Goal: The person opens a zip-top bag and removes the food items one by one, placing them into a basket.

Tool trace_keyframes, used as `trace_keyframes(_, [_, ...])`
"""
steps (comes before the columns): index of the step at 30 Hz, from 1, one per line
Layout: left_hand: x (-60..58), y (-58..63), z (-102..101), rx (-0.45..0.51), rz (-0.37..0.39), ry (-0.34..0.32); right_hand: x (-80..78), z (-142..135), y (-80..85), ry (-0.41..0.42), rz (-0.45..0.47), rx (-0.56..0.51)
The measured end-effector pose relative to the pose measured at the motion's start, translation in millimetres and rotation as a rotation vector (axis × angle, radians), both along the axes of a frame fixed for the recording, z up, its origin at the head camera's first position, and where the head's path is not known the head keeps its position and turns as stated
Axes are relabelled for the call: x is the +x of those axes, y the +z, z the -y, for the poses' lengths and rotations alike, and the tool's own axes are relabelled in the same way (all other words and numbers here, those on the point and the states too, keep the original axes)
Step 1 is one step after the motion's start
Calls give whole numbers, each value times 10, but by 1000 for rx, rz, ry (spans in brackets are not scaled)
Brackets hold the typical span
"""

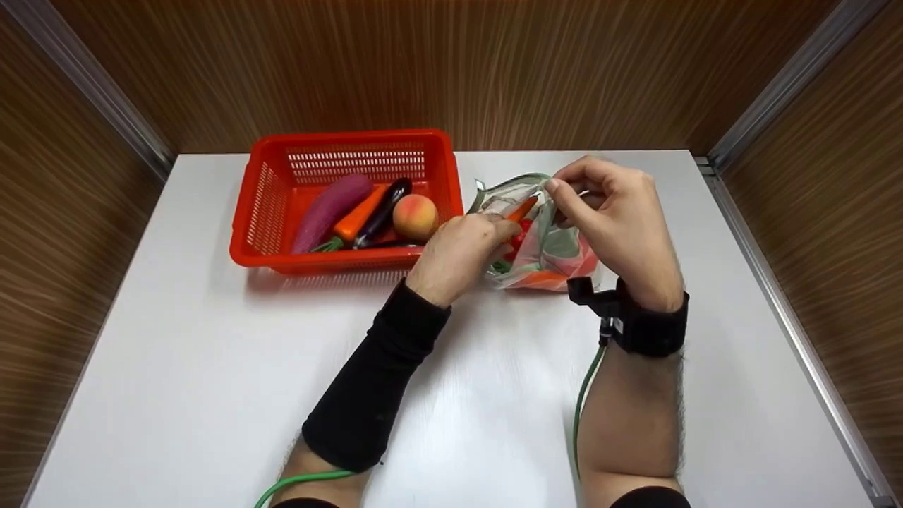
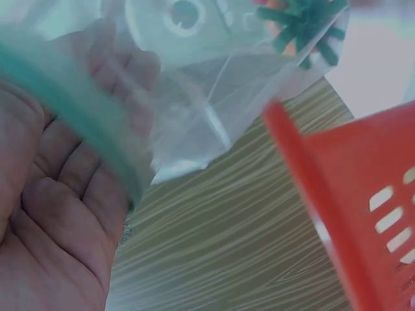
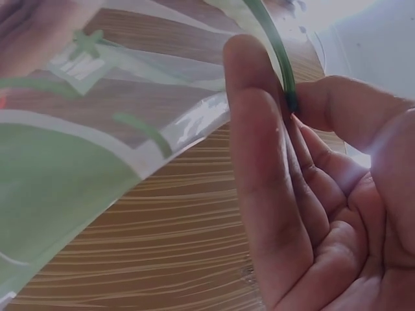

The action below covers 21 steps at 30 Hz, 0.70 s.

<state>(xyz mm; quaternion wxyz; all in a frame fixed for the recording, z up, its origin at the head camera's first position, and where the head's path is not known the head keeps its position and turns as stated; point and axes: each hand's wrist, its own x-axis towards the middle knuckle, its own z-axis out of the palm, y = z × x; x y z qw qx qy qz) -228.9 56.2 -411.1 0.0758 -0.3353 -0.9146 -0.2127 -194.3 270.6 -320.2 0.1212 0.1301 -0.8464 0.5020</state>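
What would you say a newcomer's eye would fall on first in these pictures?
Probably the bright red basket, at the back left of the white table, with a peach inside. Just right of it, the clear green-edged bag stands out, its rim pinched by the right hand, the left hand at its opening.

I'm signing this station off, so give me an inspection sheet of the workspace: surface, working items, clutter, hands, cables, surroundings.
Surface: white table, faintly reflective.
Working items: transparent bag with green edging, mouth open, orange and red produce in it.
Basket: red perforated basket holding a curved purple vegetable, carrot, dark eggplant and peach; a further dark item is mostly hidden.
Clutter: nothing seen.
Left hand: at the bag's mouth, fingers partly seen through clear film.
Right hand: pinches the bag's green edge.
Cables: left green cable by the forearm; right green cable along the other.
Surroundings: wood-grain panels at back and sides.
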Motion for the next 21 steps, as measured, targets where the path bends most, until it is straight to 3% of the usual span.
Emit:
trace_keyframes(7, [3,-120,-69,-42,-25,-17,2,-58,4,19,24,16])
trace_keyframes(14, [70,-238,-189,-187,-123,91,-1,-93,-1,34,53,33])
trace_keyframes(21, [149,-374,-289,-228,-263,183,-14,-84,-15,56,61,118])
